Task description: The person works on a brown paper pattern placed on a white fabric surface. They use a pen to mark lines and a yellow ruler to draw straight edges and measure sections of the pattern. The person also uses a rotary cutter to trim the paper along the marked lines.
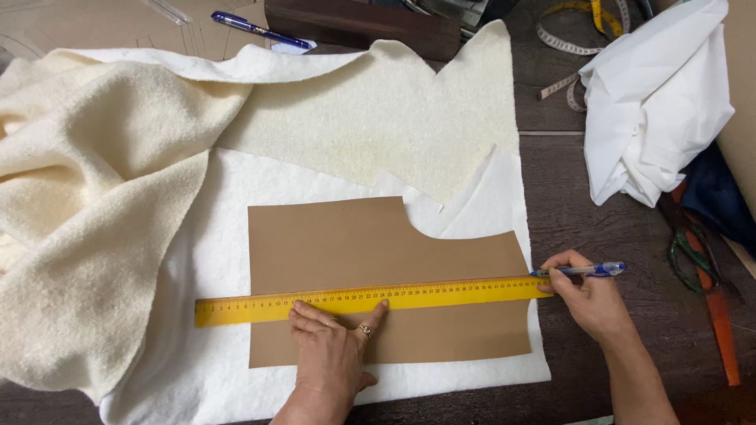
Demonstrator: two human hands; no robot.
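Centrally, on a dark wooden table (567, 197), the left hand (335, 346) presses flat, fingers spread, on a yellow ruler (370, 299) across brown pattern paper (339, 244); the right hand (587, 295) pinches a blue pen (587, 270) at the ruler's end. Scissors (693, 252) at right are partly hidden.

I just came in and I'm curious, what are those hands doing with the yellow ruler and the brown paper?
A person is pressing a long yellow ruler flat with the left hand across a brown paper pattern piece. The pattern lies on white fabric spread on a dark wooden table. The right hand holds a blue pen with its tip at the ruler's right end. Fluffy cream fabric is folded back on the left.
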